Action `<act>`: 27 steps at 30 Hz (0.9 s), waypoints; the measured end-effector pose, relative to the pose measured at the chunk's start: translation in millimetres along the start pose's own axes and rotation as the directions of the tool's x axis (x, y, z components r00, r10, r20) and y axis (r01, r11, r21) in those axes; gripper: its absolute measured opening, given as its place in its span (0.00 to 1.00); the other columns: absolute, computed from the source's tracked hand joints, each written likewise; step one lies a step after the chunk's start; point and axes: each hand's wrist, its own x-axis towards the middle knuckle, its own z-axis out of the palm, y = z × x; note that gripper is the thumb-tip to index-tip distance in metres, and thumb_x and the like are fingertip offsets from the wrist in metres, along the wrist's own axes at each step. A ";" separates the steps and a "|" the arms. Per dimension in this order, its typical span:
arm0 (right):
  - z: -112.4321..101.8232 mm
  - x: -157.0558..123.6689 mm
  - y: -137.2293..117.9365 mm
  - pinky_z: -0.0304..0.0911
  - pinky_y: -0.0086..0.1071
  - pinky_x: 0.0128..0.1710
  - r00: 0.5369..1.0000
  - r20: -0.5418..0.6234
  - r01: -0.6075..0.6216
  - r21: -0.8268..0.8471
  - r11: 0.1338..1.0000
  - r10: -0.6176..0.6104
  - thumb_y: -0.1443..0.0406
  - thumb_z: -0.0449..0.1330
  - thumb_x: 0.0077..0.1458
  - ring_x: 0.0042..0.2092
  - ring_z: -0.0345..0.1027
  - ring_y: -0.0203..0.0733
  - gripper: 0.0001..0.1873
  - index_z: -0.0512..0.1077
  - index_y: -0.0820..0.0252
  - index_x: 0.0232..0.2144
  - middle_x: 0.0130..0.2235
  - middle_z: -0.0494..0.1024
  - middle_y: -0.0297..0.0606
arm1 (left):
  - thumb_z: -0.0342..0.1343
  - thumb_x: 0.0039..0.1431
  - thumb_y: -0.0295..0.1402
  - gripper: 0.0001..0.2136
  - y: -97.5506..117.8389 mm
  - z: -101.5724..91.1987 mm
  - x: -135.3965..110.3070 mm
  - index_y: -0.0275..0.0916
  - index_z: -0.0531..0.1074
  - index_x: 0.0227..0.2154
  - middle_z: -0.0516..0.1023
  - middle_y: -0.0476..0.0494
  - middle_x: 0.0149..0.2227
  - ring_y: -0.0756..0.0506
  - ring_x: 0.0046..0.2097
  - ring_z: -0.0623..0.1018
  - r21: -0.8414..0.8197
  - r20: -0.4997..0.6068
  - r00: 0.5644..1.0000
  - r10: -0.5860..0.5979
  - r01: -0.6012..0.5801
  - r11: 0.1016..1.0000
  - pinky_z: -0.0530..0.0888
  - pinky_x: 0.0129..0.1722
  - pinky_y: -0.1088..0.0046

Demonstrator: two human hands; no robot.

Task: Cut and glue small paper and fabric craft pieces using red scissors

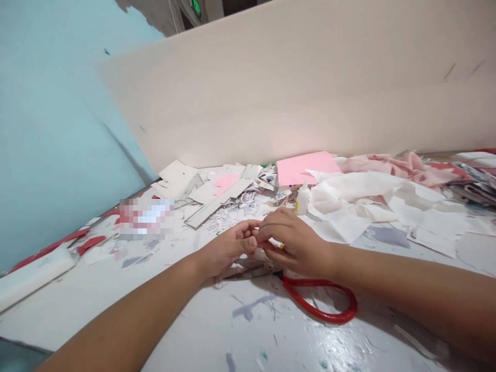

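Nearest us, the left forearm (127,315) reaches over a paper-strewn tabletop (194,325). We see the left hand (228,248) and right hand (296,243) in a narrow grip, pinching a small white paper scrap (272,242), mostly hidden. Red-handled scissors (320,302) lie just below; a glue bottle (303,199) stands beyond.

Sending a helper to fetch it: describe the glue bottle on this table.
Find the pale board behind the table, then the pink card sheet at its foot. Just in front, beside crumpled white paper, is a small white glue bottle, set apart from the flat scraps by standing upright, with a pointed nozzle and yellow mark.
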 end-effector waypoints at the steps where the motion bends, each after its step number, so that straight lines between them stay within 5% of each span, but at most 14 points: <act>1: 0.4 -0.4 0.1 0.52 0.34 0.34 1.000 -0.009 0.015 -0.008 1.000 -0.015 0.70 0.52 0.53 0.32 0.64 0.37 0.04 0.66 0.59 0.29 0.28 0.73 0.36 | 0.61 0.41 0.47 0.28 -0.1 -0.1 -0.5 0.42 0.66 0.46 0.69 0.44 0.37 0.46 0.38 0.69 0.001 0.006 1.000 -0.006 0.006 1.000 0.64 0.38 0.70; 10: 8.1 -2.2 -5.3 0.51 0.33 0.31 0.993 -0.086 -0.082 -0.059 0.995 0.077 0.69 0.51 0.51 0.28 0.61 0.37 0.07 0.62 0.58 0.22 0.23 0.70 0.33 | 0.60 0.43 0.47 0.25 1.4 5.9 -1.4 0.40 0.67 0.44 0.67 0.46 0.35 0.47 0.37 0.68 0.012 0.040 0.999 0.029 -0.030 0.999 0.63 0.37 0.72; 16: 10.8 -0.5 -6.2 0.53 0.31 0.30 0.963 -0.117 -0.237 0.064 0.969 0.243 0.69 0.52 0.46 0.25 0.58 0.35 0.06 0.60 0.58 0.20 0.21 0.67 0.30 | 0.58 0.46 0.46 0.23 0.7 6.1 -2.2 0.40 0.66 0.45 0.68 0.45 0.36 0.47 0.37 0.68 0.019 0.012 1.000 -0.006 0.006 1.000 0.64 0.35 0.73; 22: -19.7 10.5 6.0 0.55 0.28 0.26 0.896 -0.258 -0.335 0.138 0.932 0.360 0.71 0.49 0.48 0.26 0.57 0.34 0.07 0.57 0.57 0.21 0.23 0.64 0.31 | 0.58 0.48 0.42 0.20 1.4 3.2 -1.7 0.39 0.67 0.44 0.70 0.41 0.40 0.48 0.39 0.69 -0.033 -0.052 0.998 0.018 -0.020 0.999 0.65 0.35 0.74; 27: -50.9 17.8 18.0 0.48 0.27 0.18 0.891 -0.030 -0.454 0.001 0.891 0.454 0.71 0.47 0.49 0.20 0.51 0.32 0.15 0.52 0.58 0.14 0.16 0.56 0.29 | 0.56 0.51 0.39 0.15 3.5 -0.4 -0.4 0.36 0.69 0.39 0.71 0.42 0.34 0.48 0.34 0.71 -0.184 -0.148 0.983 0.111 -0.137 0.973 0.67 0.30 0.74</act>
